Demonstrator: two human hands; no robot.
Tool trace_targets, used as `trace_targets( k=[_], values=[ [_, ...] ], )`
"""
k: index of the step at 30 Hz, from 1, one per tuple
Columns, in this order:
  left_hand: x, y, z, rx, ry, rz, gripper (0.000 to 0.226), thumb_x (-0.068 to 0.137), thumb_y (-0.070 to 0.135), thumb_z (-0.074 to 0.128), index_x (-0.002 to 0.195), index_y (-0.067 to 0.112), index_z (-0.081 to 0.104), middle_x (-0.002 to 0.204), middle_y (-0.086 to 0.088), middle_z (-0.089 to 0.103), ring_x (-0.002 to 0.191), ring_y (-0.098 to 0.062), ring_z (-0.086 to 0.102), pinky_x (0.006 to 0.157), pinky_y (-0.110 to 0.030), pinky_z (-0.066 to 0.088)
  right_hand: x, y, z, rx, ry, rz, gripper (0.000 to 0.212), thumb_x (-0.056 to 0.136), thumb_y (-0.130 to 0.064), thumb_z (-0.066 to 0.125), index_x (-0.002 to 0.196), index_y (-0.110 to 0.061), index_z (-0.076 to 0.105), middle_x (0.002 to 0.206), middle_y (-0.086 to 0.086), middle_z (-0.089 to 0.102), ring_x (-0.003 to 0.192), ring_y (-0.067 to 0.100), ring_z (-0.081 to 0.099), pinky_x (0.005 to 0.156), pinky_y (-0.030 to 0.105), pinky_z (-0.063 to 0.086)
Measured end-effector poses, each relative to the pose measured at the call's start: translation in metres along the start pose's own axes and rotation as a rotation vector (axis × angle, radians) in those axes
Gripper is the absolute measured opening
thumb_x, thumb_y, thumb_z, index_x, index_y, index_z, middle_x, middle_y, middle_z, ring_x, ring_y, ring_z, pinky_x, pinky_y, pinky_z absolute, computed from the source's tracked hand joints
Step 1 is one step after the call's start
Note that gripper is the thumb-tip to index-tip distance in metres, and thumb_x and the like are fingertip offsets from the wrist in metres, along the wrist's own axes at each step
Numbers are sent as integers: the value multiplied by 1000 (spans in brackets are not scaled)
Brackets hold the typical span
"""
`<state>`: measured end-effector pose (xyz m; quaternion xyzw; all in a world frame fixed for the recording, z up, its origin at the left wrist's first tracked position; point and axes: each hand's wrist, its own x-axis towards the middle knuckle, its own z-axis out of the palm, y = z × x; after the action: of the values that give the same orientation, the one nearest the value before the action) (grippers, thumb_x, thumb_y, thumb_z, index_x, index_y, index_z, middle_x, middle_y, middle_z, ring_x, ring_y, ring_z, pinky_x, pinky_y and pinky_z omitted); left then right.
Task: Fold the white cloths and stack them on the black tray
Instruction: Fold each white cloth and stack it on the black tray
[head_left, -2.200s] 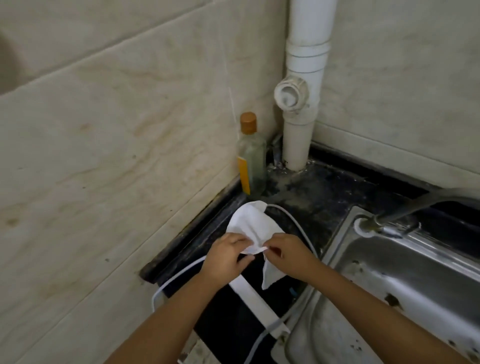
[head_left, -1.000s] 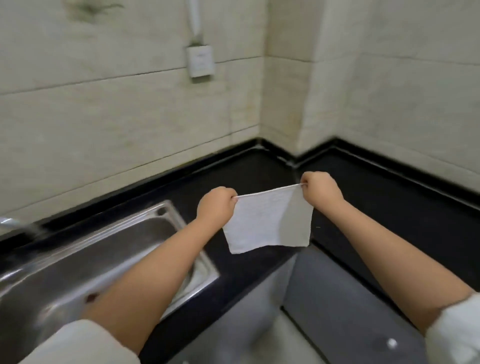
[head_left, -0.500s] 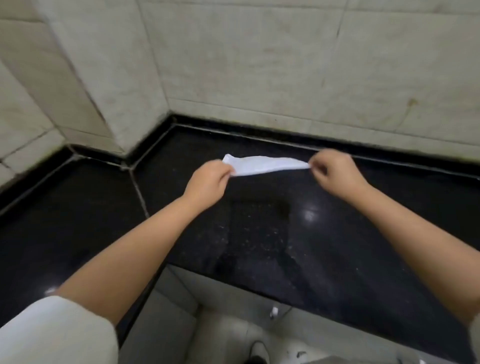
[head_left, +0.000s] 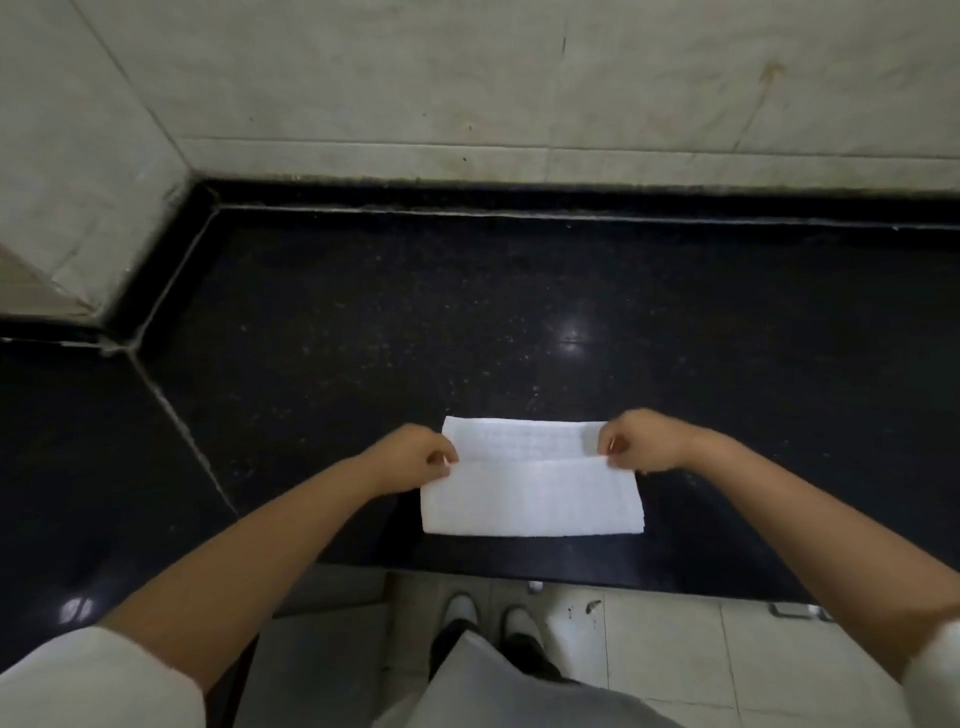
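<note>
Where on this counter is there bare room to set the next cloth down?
Bare counter runs between the cloth and the back wall, and out to either side. Only the front edge is taken, by cloth, left hand and right hand.

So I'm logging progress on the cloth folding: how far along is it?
Early. Done: one white cloth lies on the black countertop near its front edge, one fold begun. In hand: the left hand and right hand pinch the edge of its upper layer at either end. Left: finishing the folds and stacking; no black tray or other cloths are in view.
</note>
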<state>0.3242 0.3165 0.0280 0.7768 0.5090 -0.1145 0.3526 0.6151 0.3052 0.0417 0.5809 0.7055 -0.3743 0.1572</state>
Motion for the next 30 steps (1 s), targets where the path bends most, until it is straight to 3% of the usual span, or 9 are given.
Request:
trace_targets(
  k=[4,8,13,17,20,22,24,26,30],
  values=[
    [24,2,-6,-61,283,-37,21,93,17,51,106,11,66,103,-6,65,93,-17,60,82,-27,47,17,10,0,-40,284,117,19,88,-11,53,100,-6,67,105,10,64,97,23,58,79,27,44],
    [44,-5,10,46,353,-19,24,94,17,47,105,10,68,111,-7,62,102,-19,57,85,-29,47,27,14,25,20,444,199,21,88,-7,51,100,-4,68,111,13,58,100,24,56,81,27,45],
    [54,-16,19,120,326,-6,32,96,19,45,126,15,55,122,-5,55,112,-18,50,90,-29,46,32,14,36,18,450,251,33,91,-6,46,122,-8,56,118,11,53,110,26,52,84,29,43],
    [58,-11,11,239,253,-8,27,95,17,44,115,8,59,118,-10,51,110,-22,48,89,-31,45,36,12,16,2,357,249,25,87,-4,45,103,-4,64,96,6,45,103,29,55,73,27,38],
    [54,0,-14,234,468,80,19,88,8,48,98,2,63,105,-17,55,98,-31,52,77,-38,46,23,6,-16,-6,688,125,24,80,-7,46,87,1,67,90,20,58,93,38,57,76,35,44],
    [47,3,-36,201,713,208,20,82,14,48,83,4,66,87,-16,60,80,-32,56,65,-37,48,7,3,-31,12,1028,65,18,75,-2,50,81,3,66,84,23,61,83,38,57,74,34,43],
    [39,0,-44,233,849,333,26,79,22,45,75,7,66,76,-11,61,69,-28,55,58,-33,47,-9,0,-28,-4,1230,-9,20,74,-5,46,77,1,64,80,21,62,75,35,56,69,32,40],
    [34,-8,-32,281,826,391,25,77,21,46,69,8,65,72,-8,62,69,-23,52,56,-31,46,-12,-1,-2,-62,1223,-33,22,72,-8,42,74,-2,63,78,18,63,77,31,53,62,32,44],
    [26,-33,30,413,508,336,15,71,15,53,60,12,63,66,-5,63,58,-26,60,51,-27,47,-4,-4,83,-155,922,116,16,65,-5,48,64,-9,64,74,9,65,72,31,63,63,38,50]
  ],
)
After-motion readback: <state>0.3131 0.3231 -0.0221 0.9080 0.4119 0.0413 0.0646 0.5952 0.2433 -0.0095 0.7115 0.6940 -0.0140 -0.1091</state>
